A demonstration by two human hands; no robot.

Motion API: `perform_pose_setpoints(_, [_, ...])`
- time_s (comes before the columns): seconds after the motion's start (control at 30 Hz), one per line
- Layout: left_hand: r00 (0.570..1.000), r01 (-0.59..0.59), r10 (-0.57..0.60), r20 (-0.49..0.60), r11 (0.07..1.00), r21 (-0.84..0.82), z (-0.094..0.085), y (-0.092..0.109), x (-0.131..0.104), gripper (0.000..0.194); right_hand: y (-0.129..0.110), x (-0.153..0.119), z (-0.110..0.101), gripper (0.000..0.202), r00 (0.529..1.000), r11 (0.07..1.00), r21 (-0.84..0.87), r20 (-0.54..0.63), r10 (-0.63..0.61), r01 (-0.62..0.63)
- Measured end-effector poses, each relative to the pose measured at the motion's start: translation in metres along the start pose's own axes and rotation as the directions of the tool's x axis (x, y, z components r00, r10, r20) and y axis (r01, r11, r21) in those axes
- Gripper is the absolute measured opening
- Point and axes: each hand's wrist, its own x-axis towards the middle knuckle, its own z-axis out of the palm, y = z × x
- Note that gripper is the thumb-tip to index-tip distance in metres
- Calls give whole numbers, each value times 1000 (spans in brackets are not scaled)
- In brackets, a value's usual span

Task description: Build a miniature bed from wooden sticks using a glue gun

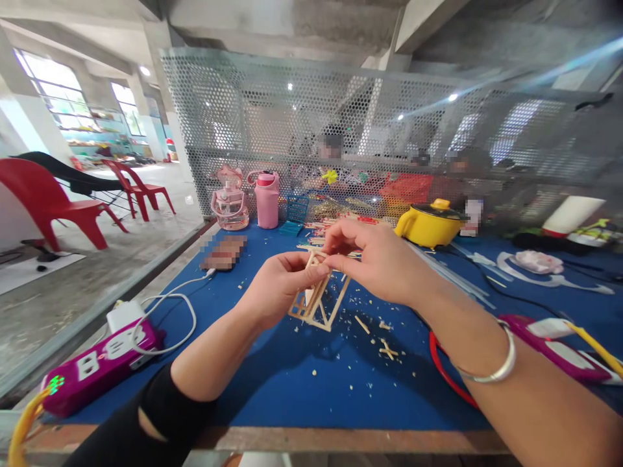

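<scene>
A small frame built of thin wooden sticks (322, 319) is held up over the blue tabletop. My left hand (285, 282) grips its left side, thumb laid along the sticks. At the top of the frame, my right hand (365, 253) pinches with thumb and fingertips; whether a separate small piece sits in that pinch I cannot make out. Below and to the right, a few loose stick bits (388, 350) and crumbs lie on the table. Behind the hands is a pile of thin sticks (321, 226), partly hidden by my right hand.
Purple power strips stand at left (104, 363) and right (549, 350). A phone (224, 251) with a white cable, a pink bottle (267, 201), a clear jug (231, 204) and a yellow pot (431, 226) line the back. Behind a perforated metal screen (272, 117) sit other people.
</scene>
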Motion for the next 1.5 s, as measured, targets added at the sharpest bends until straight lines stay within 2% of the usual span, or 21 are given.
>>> perform_pose_setpoints(0.13, [999,-30,33,-35,996,78,-2,-1,1,25,2,-10,16,6,997,987,158,-66,27,-17])
perform_pose_setpoints(0.2, [996,-46,53,-66,993,109,-1,0,0,25,5,-18,27,17,984,970,243,-172,47,-3])
perform_pose_setpoints(0.3, [989,-62,82,-124,986,155,3,2,-3,22,10,-34,44,32,911,971,239,-398,107,-10])
perform_pose_setpoints(0.37, [984,-56,87,-154,980,191,7,4,-6,22,13,-45,55,37,865,978,201,-480,147,-54])
perform_pose_setpoints(0.4, [983,-48,82,-165,979,200,8,5,-7,23,14,-49,60,37,857,981,182,-491,154,-72])
perform_pose_setpoints(0.53, [976,-30,66,-208,985,171,14,6,-11,41,16,-56,72,34,844,990,127,-524,120,-62])
perform_pose_setpoints(0.63, [963,-101,143,-229,977,187,15,6,-14,46,17,-56,76,31,826,980,195,-548,137,-33])
perform_pose_setpoints(0.7, [955,-129,180,-237,968,215,16,6,-16,48,18,-56,76,26,834,975,220,-535,135,-17])
perform_pose_setpoints(0.87, [954,-130,187,-236,963,238,18,6,-16,64,19,-57,74,19,835,979,202,-537,117,-7])
perform_pose_setpoints(1.03, [946,-148,224,-234,942,303,21,6,-17,64,21,-57,71,26,817,995,-5,-572,-81,95])
perform_pose_setpoints(1.13, [950,-137,220,-220,931,337,22,6,-18,65,23,-58,70,30,826,983,-80,-533,-184,167])
perform_pose_setpoints(1.27, [961,-162,226,-156,925,344,19,6,-17,67,26,-58,65,31,839,970,-156,-488,-240,186])
perform_pose_setpoints(1.5, [980,-160,184,-72,952,262,12,6,-13,71,25,-56,56,20,810,947,-257,-502,-303,195])
